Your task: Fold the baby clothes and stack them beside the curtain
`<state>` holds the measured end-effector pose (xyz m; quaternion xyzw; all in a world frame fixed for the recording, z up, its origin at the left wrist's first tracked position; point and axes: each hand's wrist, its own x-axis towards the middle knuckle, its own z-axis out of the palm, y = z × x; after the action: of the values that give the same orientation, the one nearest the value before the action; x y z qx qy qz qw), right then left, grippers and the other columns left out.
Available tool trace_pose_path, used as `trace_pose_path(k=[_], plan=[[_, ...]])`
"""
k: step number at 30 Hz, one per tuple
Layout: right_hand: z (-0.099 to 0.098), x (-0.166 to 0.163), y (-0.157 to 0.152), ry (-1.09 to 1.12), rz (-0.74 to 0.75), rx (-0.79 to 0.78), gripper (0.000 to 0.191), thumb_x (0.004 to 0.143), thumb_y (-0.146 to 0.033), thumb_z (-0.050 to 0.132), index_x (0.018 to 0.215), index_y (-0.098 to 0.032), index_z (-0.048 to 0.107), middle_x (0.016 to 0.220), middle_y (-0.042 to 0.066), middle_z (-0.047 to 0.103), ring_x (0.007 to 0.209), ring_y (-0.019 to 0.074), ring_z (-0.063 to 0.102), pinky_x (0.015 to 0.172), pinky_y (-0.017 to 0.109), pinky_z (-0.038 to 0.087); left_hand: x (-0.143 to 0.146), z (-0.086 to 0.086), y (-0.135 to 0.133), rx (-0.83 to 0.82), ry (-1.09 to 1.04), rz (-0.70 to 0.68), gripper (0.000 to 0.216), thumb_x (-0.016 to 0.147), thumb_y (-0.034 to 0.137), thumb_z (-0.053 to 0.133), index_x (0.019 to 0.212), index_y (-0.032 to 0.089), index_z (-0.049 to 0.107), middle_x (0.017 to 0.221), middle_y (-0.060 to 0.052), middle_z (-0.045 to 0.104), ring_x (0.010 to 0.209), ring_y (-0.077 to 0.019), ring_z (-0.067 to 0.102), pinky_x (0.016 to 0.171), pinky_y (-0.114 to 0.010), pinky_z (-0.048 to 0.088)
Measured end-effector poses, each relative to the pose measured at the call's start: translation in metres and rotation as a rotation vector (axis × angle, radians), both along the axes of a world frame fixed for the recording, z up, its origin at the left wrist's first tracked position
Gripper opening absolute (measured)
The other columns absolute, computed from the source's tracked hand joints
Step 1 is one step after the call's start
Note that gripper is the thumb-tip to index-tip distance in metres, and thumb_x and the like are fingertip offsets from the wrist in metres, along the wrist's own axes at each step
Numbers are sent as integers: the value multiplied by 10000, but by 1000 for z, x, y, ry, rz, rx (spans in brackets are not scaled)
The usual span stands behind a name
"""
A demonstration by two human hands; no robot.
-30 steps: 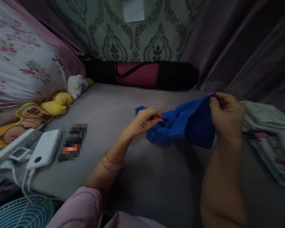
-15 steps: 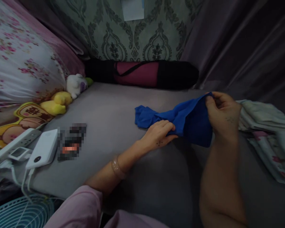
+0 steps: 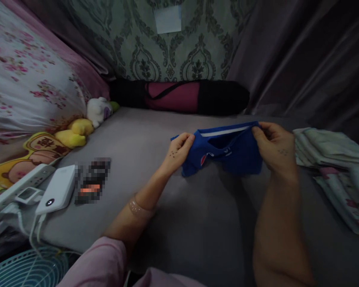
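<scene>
A blue garment hangs stretched between my two hands, just above the grey bed. Inside its upper opening runs a white strip, and small red and white prints show on its front. My left hand pinches the left upper corner between thumb and fingers. At the right upper corner, my right hand grips the edge with the thumb on top. The lower part of the cloth droops and is partly folded, so its full shape is hidden.
Folded pale cloths lie in a stack at the right. A long black and maroon bag lies along the wall. On the left are plush toys, a power strip, a white power bank and a blue fan.
My left hand has moved left and up from the garment's middle to its upper corner. The bunched cloth is now spread open, with its prints and white strip showing.
</scene>
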<state>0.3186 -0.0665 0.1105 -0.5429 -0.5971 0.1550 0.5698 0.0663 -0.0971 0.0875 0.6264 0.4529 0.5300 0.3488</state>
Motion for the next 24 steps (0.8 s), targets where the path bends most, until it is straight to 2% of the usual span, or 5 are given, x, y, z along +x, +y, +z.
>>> trace_pose_path(k=[7, 11, 13, 20, 24], plan=[[-11, -3, 6, -117, 46, -145, 236, 776, -448, 655, 829, -220, 687, 751, 30, 685, 673, 193, 619, 613, 324, 494, -37, 5, 5, -32, 101, -149, 267, 809, 424, 667, 869, 164, 651, 783, -9, 642, 698, -119, 573, 623, -216, 468], [-9, -5, 5, -227, 125, -183, 180, 799, -404, 613, 794, -238, 681, 759, 24, 696, 722, 211, 641, 682, 354, 515, -54, -7, 24, 72, 292, 48, 193, 826, 355, 643, 823, 164, 671, 750, -17, 654, 713, -142, 587, 659, -250, 482], [2, -6, 8, -280, 169, -144, 159, 815, -355, 583, 830, -237, 688, 801, 23, 707, 762, 213, 652, 723, 359, 516, -60, 3, 36, 173, 406, 144, 149, 852, 295, 606, 841, 168, 683, 789, -30, 675, 768, -157, 605, 729, -277, 490], [104, -20, 4, -449, -197, 508, 254, 924, -292, 478, 1050, -182, 669, 1032, 79, 691, 978, 210, 627, 893, 341, 450, -65, 128, 40, 811, 396, 399, 295, 982, 331, 426, 1116, 170, 633, 1108, -73, 672, 1042, -174, 602, 949, -329, 443], [149, -23, -5, -735, -147, 420, 246, 949, -308, 444, 1055, -224, 649, 1052, 67, 683, 1009, 230, 614, 890, 371, 442, -72, 166, 35, 709, 747, 326, 276, 972, 320, 424, 1048, 214, 668, 1011, -55, 699, 995, -209, 632, 878, -341, 464]])
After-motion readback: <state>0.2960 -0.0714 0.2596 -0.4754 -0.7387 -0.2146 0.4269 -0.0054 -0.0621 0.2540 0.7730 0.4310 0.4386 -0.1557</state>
